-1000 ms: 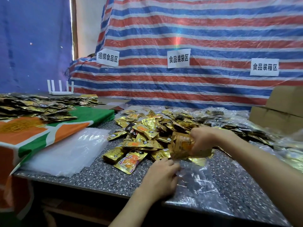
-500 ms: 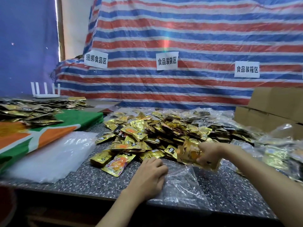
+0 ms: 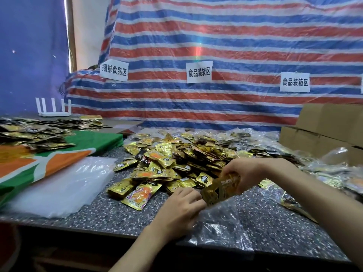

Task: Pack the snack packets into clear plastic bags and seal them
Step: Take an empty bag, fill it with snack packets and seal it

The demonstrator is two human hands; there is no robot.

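Right hand: the right hand (image 3: 253, 173), right of the frame's centre, is clenched round the upper end of a bundle of packets (image 3: 221, 188), fingers wrapped over its top.
Bundle of packets: several flat, shiny gold foil sachets with dark print, stacked together and tilted so the lower end points down-left; blurred, so the count cannot be told.
Left hand: the left hand (image 3: 182, 207), lower centre, has its fingers curled on the mouth of a clear plastic bag (image 3: 222, 224), touching the bundle's lower end.
Clear plastic bag: thin, crinkled and see-through, lying flat on the speckled grey table (image 3: 117, 213) at lower centre, reaching the table's near edge.
Pile of snack packets: the pile of snack packets (image 3: 176, 160) fills the middle of the frame: gold sachets, some with orange pictures, a few black ones, lying loose and overlapping.
Left of frame: a stack of empty clear bags (image 3: 59, 187) lies beside a green, orange and white cloth (image 3: 49, 156) that carries more gold packets.
Right of frame: filled bags (image 3: 334, 173) lie in front of cardboard boxes (image 3: 324, 130).
Background: a red, white and blue striped tarp (image 3: 235, 46) bears three paper signs (image 3: 198, 72); a white router (image 3: 53, 109) stands at left.
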